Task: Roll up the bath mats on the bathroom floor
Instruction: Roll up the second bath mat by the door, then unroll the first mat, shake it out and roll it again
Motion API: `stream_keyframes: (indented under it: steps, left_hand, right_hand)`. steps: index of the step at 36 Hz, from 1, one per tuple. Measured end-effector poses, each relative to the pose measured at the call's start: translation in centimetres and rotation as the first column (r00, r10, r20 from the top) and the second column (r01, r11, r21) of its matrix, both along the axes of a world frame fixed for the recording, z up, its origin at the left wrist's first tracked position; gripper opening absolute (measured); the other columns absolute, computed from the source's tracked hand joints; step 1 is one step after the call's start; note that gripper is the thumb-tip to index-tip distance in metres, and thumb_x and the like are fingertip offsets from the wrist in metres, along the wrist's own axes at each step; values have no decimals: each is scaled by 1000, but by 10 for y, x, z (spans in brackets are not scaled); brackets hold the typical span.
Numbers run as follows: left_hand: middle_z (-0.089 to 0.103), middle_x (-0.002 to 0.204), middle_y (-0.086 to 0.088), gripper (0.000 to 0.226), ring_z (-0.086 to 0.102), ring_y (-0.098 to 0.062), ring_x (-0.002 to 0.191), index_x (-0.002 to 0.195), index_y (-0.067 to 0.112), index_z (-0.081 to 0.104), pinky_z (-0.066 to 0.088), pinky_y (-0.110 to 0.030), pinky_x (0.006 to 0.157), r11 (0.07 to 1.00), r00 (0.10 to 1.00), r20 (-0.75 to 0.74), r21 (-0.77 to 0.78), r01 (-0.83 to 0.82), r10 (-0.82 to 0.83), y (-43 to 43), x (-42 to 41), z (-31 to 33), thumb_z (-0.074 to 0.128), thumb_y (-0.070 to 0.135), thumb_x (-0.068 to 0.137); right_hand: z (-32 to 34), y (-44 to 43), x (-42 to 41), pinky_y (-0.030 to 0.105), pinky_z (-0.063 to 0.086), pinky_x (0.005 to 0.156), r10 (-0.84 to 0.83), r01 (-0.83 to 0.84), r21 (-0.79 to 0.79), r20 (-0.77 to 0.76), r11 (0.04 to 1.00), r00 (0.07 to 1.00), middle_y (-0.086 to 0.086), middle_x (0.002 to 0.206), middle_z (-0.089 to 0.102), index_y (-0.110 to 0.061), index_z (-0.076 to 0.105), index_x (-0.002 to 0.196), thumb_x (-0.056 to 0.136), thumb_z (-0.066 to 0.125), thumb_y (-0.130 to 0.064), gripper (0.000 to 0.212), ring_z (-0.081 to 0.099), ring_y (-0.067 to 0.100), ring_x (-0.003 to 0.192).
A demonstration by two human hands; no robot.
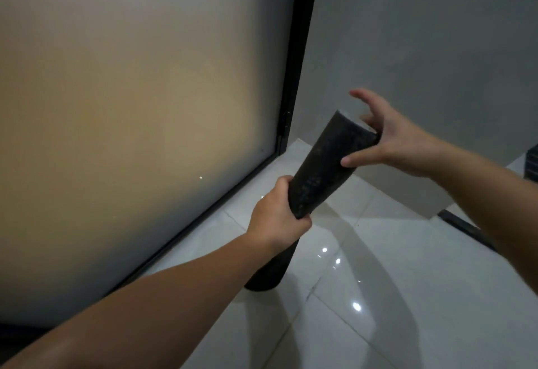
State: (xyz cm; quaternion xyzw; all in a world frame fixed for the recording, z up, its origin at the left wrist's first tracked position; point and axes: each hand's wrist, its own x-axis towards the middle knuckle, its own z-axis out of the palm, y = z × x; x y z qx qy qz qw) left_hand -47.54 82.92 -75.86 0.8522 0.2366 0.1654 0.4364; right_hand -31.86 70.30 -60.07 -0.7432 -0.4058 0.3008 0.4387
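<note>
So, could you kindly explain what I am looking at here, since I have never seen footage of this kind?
There is no machine here. A person wears a wide-angle camera on the head, so this single picture looks forward and down along both bare arms.

The left hand grips a dark rolled bath mat around its middle. The right hand touches the roll's upper end with thumb and fingertips, the other fingers spread. The roll is tilted and appears lifted clear of the glossy white tiled floor.

On the left is a frosted glass door in a black frame, with a grey wall beyond. A dark object at the right edge is too cut off to name.
</note>
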Motion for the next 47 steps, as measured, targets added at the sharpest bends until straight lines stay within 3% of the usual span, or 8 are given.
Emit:
stream_keyframes:
  steps: [3, 6, 10, 14, 18, 24, 34, 47]
  left_hand:
    - [51, 81, 19, 60, 51, -4, 70, 112, 42, 33, 32, -12, 54, 999, 998, -51, -3, 49, -49, 12, -18, 11, 68, 36, 65]
    - [56, 87, 12, 57, 56, -12, 77, 113, 37, 35, 39, -20, 60, 997, 993, -91, -3, 74, -74, 20, -42, 19, 68, 33, 67]
    - [55, 85, 13, 55, 56, -13, 75, 109, 40, 35, 37, -23, 59, 997, 984, -176, 61, 42, -31, 31, -77, 16, 68, 35, 67]
    - [62, 98, 6, 60, 60, -17, 87, 117, 39, 33, 43, -27, 67, 988, 966, -256, 153, -2, 42, 47, -109, 3, 69, 36, 68]
    - [64, 103, 5, 57, 62, -20, 88, 117, 39, 32, 45, -29, 65, 974, 928, -344, 214, -70, 142, 55, -154, 2, 67, 37, 71]
    - [63, 103, 9, 50, 61, -17, 87, 117, 38, 38, 48, -30, 67, 934, 793, -514, 302, -191, 328, 41, -246, 51, 63, 38, 73]
    - [64, 95, 6, 39, 61, -18, 82, 107, 36, 47, 49, -30, 67, 764, 486, -605, 375, -524, 630, -29, -440, 86, 62, 29, 71]
    - [61, 92, 4, 35, 60, -16, 81, 102, 32, 45, 50, -35, 71, 626, 360, -574, 376, -683, 736, -57, -658, -5, 57, 30, 69]
  right_hand:
    - [25, 16, -3, 14, 54, 68, 267, -193, -314, 212, 930, 940, -14, 115, 54, -48, 32, 135, 61, 84, -13, 97, 61, 2, 98]
    - [40, 36, -15, 33, 58, 74, 392, -243, -465, 257, 851, 883, -13, 108, 59, -44, 48, 114, 61, 85, -16, 70, 61, 8, 96]
    - [33, 66, -30, 38, 55, 70, 573, -293, -566, 411, 770, 709, -13, 90, 63, -41, 44, 97, 57, 88, -32, 60, 61, 4, 79]
    - [1, 90, -38, 32, 49, 70, 689, -416, -550, 570, 725, 447, -12, 95, 62, -41, 43, 112, 61, 80, -46, 63, 57, 10, 81]
    - [-28, 116, -54, 13, 37, 56, 734, -606, -460, 587, 649, 342, -15, 88, 64, -38, 48, 107, 64, 77, -46, 52, 56, 3, 73]
    - [-42, 155, -114, 26, 35, 57, 738, -786, -401, 668, 470, 101, -8, 82, 65, -34, 48, 105, 70, 67, -54, 45, 61, 15, 72]
    - [-65, 179, -326, 33, 46, 64, 856, -937, -276, 515, 213, 43, 1, 90, 65, -25, 48, 100, 73, 67, -38, 35, 60, 22, 82]
    - [-155, 192, -568, 29, 45, 59, 913, -957, -254, 407, 142, 28, -7, 76, 64, -29, 52, 92, 75, 65, -31, 21, 59, 15, 69]
